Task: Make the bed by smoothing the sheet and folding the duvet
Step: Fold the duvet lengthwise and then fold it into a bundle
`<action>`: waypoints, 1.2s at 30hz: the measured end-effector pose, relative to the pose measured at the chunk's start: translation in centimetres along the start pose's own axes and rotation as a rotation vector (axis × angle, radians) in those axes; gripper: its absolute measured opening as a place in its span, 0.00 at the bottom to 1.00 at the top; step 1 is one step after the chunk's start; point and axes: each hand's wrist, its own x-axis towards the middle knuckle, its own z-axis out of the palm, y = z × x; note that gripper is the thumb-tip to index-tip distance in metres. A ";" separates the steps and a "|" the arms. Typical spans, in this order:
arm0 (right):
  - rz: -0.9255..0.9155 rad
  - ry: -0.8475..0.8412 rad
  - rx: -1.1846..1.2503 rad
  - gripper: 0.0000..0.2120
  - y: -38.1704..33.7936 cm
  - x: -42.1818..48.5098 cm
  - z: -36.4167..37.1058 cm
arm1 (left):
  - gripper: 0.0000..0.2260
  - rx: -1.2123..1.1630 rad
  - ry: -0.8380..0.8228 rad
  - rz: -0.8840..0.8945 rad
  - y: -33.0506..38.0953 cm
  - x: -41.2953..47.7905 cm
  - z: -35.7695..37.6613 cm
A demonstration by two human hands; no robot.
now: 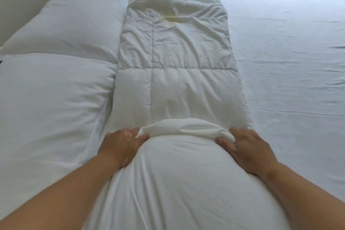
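Duvet point(175, 84): folded into a long strip, running from 12 to 6 o'clock down the middle of the sheet point(289, 61). Its near end is bunched into a thick roll towards 6 o'clock. Left hand point(121, 145), 7 o'clock, pinches the roll's left corner. Right hand point(248, 147), 5 o'clock, has its fingers curled round the right corner. Near pillow point(52, 99) at 9 o'clock and far pillow point(80, 20) at 10 o'clock lie against the strip's left edge. Yellowish mark point(170, 17) on the duvet at 12 o'clock.
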 end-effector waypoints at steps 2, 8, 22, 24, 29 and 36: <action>0.027 -0.061 0.014 0.27 -0.1 0.9 0.5 | 0.32 0.136 -0.077 -0.042 0.3 0.6 0.9; -0.154 0.371 -0.122 0.29 -5.6 -5.1 -2.8 | 0.22 0.095 0.589 0.029 4.2 -6.0 -3.4; -0.346 0.011 -0.163 0.38 -1.2 -9.1 1.8 | 0.34 0.137 0.052 0.039 0.0 -8.2 1.5; -0.297 0.031 -0.121 0.35 -1.2 -14.2 1.4 | 0.34 -0.038 0.056 -0.044 -0.2 -13.5 2.1; -0.201 0.014 -0.090 0.37 0.0 -29.8 4.3 | 0.38 -0.342 0.116 -0.156 1.9 -33.1 7.6; 0.194 0.165 0.241 0.45 2.1 -40.0 7.1 | 0.47 -0.501 0.251 -0.599 4.5 -47.1 11.9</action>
